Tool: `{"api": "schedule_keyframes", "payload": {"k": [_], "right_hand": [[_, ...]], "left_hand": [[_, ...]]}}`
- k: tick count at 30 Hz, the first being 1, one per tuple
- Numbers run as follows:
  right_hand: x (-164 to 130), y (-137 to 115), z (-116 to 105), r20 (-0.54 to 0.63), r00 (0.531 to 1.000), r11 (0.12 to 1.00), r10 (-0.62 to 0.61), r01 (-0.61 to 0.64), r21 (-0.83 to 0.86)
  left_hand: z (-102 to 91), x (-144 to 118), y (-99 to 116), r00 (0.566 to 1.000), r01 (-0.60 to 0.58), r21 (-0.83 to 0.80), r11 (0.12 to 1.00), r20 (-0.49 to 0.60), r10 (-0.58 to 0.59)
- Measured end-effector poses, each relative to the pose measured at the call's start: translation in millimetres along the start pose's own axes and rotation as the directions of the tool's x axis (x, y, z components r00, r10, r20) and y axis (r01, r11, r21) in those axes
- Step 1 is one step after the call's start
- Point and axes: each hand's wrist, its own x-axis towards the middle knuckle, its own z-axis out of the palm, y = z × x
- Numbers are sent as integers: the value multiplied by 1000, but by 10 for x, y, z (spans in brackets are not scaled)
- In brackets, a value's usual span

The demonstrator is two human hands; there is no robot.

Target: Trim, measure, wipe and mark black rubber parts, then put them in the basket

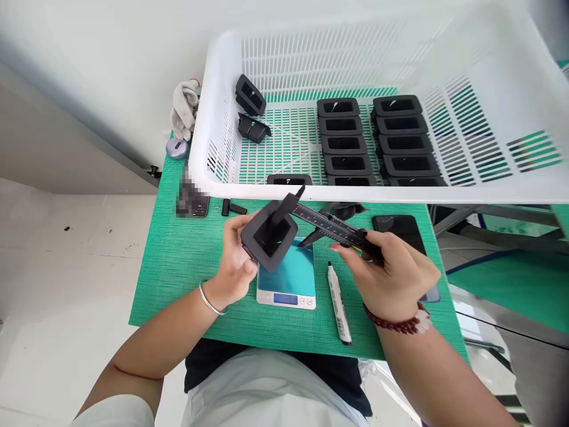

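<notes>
My left hand (pixel 235 264) grips a black plastic frame-shaped part (pixel 278 255), tilted, with its rectangular opening facing me. In my right hand (pixel 395 276) is a black vernier caliper (pixel 331 226), its fingers wrapped around the beam's end. The caliper's jaw end reaches across the part's opening; whether it touches the inner walls I cannot tell. Below the part, a digital scale (pixel 287 273) with a shiny blue-green plate lies on the green mat (pixel 186 279). A white marker (pixel 338 305) rests between the scale and my right hand.
A large white plastic basket (pixel 355 194) stands at the back, holding two columns of similar black parts (pixel 347 144) and a few loose ones (pixel 251 95). A dark phone (pixel 400 228) lies partly under my right hand. Gloves (pixel 184 110) and a lilac case (pixel 176 148) sit at the left.
</notes>
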Motion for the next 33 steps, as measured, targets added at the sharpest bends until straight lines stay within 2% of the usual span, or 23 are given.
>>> {"api": "schedule_keyframes", "payload": {"k": [4, 7, 11, 13, 16, 21, 26, 33], "right_hand": [[-9, 20, -12, 27, 1000, 1000, 13, -13, -5], [-14, 25, -21, 40, 999, 1000, 15, -15, -1], [8, 13, -9, 63, 998, 999, -4, 2, 41], [22, 3, -2, 78, 997, 997, -12, 7, 71], [31, 3, -3, 107, 994, 996, 17, -26, 85], [32, 28, -19, 149, 988, 988, 39, -60, 141], [54, 12, -20, 52, 999, 993, 14, -20, 118], [47, -10, -36, -19, 998, 996, 63, -62, 57]], "left_hand": [[-9, -12, 30, 992, 93, 37, 995, 87, -96], [-8, -2, 14, 989, 70, 82, 994, 128, -80], [1, 10, -12, 990, 44, 86, 995, 128, -55], [9, 10, -2, 991, 53, 100, 994, 116, -65], [14, 5, 19, 995, 91, 118, 989, 40, -97], [-13, -3, -12, 986, 156, 10, 988, -53, -155], [-12, -1, -16, 987, 145, 33, 989, -72, -142], [2, 13, 8, 991, 130, 32, 991, -21, -130]]}}
